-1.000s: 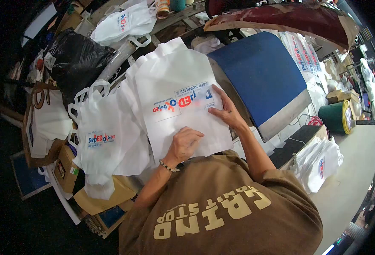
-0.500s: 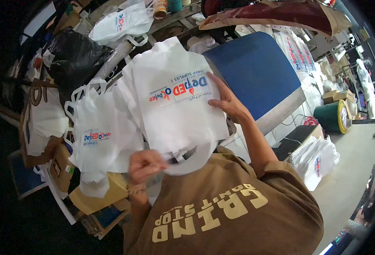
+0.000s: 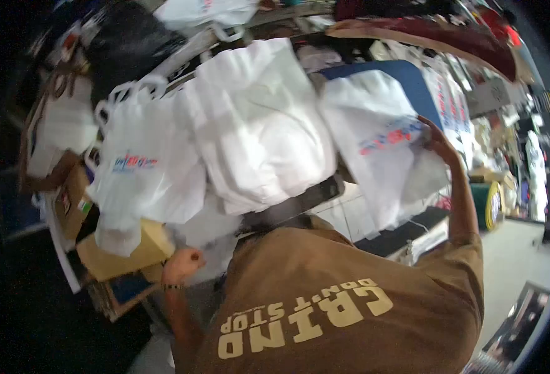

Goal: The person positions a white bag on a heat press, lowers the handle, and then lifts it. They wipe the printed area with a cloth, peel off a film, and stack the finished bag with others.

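Out to the right, my right hand (image 3: 438,144) grips the edge of a white printed bag (image 3: 374,118), which hangs tilted and slightly blurred over a blue panel (image 3: 406,78). My left hand (image 3: 184,264) is low on the left, fingers curled closed, with nothing visible in them. It is near a tan cardboard box (image 3: 125,252). Between my hands lies a stack of plain-looking white bags (image 3: 265,124). More white bags with red and blue print (image 3: 141,149) lie left of the stack, their loop handles toward the far side.
A black plastic bag (image 3: 131,40) is at the back left. Along the back right lies a long dark red roll (image 3: 424,40). Further printed bags (image 3: 446,103) lie beyond the blue panel. A green round container (image 3: 485,206) stands on the right by the pale floor (image 3: 518,249).
My right hand has carried a printed bag off the central stack to the right, uncovering blank white bags. My left hand has moved down and left, away from the bag's handle.
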{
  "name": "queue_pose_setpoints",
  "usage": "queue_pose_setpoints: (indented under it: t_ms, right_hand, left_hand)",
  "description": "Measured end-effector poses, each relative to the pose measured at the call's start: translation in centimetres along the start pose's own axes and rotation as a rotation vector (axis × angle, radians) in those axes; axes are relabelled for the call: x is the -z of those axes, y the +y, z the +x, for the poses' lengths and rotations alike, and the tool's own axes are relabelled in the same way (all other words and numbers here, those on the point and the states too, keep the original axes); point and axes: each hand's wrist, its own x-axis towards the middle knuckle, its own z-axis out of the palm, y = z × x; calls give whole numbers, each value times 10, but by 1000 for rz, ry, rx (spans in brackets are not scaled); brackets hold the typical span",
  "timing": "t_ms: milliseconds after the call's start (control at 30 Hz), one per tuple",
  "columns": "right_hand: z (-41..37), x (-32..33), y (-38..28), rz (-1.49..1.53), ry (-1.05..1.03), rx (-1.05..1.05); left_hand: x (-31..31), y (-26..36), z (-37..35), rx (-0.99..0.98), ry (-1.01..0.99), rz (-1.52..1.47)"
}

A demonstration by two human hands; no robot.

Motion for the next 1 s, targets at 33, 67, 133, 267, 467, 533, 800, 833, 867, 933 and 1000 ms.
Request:
queue_pose_setpoints:
  t_ms: [33, 67, 133, 267, 467, 533, 800, 833, 867, 933, 1000]
  right_hand:
    - [7, 12, 22, 36, -11, -29]
    - [13, 12, 10, -86, 4, -50]
    - [21, 15, -12, -216, 54, -167]
    - [55, 42, 44, -821, 167, 84]
    - [51, -86, -71, -784, 291, 351]
    - [35, -137, -107, -577, 242, 386]
    - [17, -300, -158, 327, -279, 142]
    - [29, -315, -156, 397, -340, 152]
    - [36, -329, -162, 451, -347, 98]
    - [58, -353, -166, 682, -382, -4]
    - [87, -364, -163, 1013, -460, -117]
  left_hand:
    - [11, 19, -10, -24, 143, -39]
    - [31, 39, -14, -41, 291, -69]
    - [61, 44, 0, -43, 610, -170]
    - [132, 45, 63, -197, 1244, 51]
    - [151, -3, 151, 139, 1227, 389]
    - [160, 1, 156, 242, 1072, 366]
    - [260, 53, 35, 20, 1480, 570]
    - [258, 95, -2, -169, 1495, 602]
    - [249, 129, -28, -352, 1480, 589]
    - [224, 178, -65, -616, 1364, 644]
    - [196, 198, -70, -862, 1315, 748]
